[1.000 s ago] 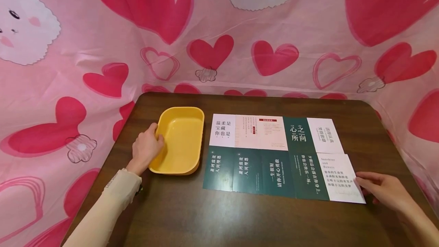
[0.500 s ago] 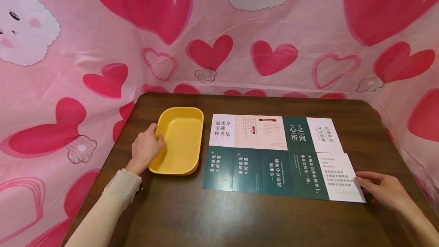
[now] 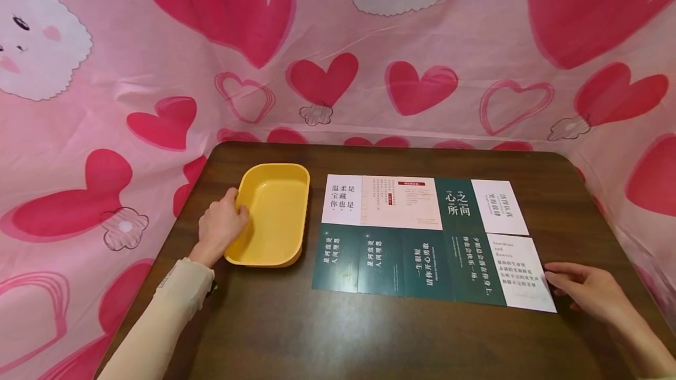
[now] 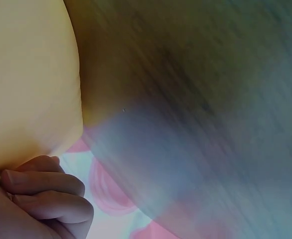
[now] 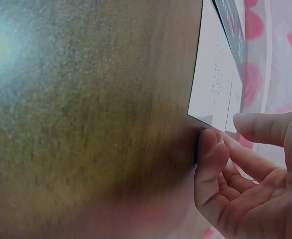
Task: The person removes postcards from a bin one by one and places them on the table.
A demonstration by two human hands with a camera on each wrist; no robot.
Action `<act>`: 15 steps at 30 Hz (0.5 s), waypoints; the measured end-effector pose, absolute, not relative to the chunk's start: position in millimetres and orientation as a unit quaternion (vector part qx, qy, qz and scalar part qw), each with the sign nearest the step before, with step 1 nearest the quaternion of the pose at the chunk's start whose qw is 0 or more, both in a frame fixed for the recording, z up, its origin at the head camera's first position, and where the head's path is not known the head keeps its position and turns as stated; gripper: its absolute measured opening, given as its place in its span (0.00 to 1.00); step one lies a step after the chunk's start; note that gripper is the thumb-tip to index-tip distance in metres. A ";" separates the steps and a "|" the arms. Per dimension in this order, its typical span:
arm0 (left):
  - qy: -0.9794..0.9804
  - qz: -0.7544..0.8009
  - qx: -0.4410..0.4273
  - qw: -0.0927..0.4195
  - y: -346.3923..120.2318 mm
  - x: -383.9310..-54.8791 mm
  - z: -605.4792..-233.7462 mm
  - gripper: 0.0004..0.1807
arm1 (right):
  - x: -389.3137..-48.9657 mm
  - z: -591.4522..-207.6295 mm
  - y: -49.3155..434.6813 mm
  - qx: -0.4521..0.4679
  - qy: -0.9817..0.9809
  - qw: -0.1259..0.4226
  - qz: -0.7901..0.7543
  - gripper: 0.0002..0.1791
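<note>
My left hand grips the left rim of a yellow plastic tray, its fingers curled over the wall. In the left wrist view, the fingers bend at the rim beside the tray's pale wall. My right hand rests at the right edge of a white printed card. The right wrist view shows the thumb and forefinger apart at the edge of this card, the other fingers bent. Nearby, a green card lies left of the white one.
Several cards lie flat in two rows, including a pink card, an upper green card and two more white cards, one at the left. The brown wooden table backs onto a pink cloth with hearts.
The lower right white card has slid slightly left against the green one, and my right hand shows at its edge. The yellow tray and left hand have shifted a little left.
</note>
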State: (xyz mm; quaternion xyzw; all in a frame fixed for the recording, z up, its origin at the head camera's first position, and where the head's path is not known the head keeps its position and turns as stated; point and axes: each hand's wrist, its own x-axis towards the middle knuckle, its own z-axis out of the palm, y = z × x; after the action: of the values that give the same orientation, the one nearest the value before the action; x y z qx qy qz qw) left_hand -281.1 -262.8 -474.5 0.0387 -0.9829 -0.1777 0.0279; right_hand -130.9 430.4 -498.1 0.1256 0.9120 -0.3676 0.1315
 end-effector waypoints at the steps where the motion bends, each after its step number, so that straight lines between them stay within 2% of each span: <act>1: -0.983 -0.177 0.037 0.026 -263.7 -281.3 -474.6 0.25 | -130.3 -498.8 429.9 0.125 0.912 0.127 -0.370 0.29; 6: -0.983 -0.179 0.031 0.020 -265.4 -281.4 -473.4 0.25 | -128.4 -503.2 428.1 0.118 0.918 0.102 -0.364 0.31; 10: -0.982 -0.189 0.027 0.008 -265.8 -282.1 -471.9 0.26 | -131.4 -504.7 428.0 0.102 0.933 0.103 -0.330 0.35; 15: -0.981 -0.190 0.024 -0.008 -266.4 -283.7 -469.1 0.26 | -137.3 -506.4 426.6 0.082 0.944 0.100 -0.303 0.33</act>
State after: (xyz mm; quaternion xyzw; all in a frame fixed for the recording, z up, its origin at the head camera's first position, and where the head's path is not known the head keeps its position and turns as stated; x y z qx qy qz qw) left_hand -283.7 -266.4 -469.1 0.0239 -0.9815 -0.1900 -0.0079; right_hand -137.3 426.6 -506.4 0.0822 0.9442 -0.3028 0.1001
